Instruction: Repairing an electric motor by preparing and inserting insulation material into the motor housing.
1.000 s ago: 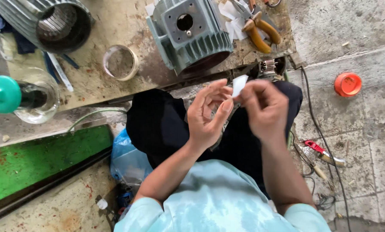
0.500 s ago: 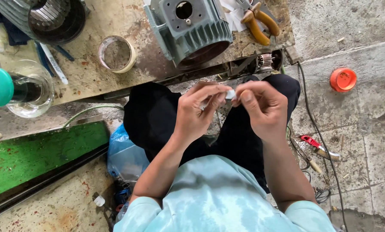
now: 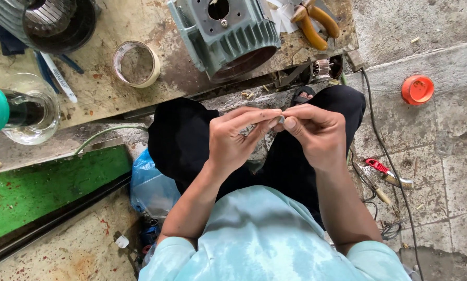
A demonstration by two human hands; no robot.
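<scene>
Pinched between your left hand (image 3: 238, 140) and right hand (image 3: 317, 135): one small pale piece (image 3: 281, 119), fingertips of both closed on it. Location: above your lap, just below the grey-green motor housing (image 3: 228, 34) on the bench (image 3: 114, 99). Handling, by judgement: light, thin, easily creased or dropped; hold by its edges. Kind and shape mostly hidden by fingers.

A grey-green motor housing (image 3: 228, 34), tape roll (image 3: 135, 63) and orange-handled pliers (image 3: 316, 21) lie on the bench; an orange cap (image 3: 417, 89) on the floor.
</scene>
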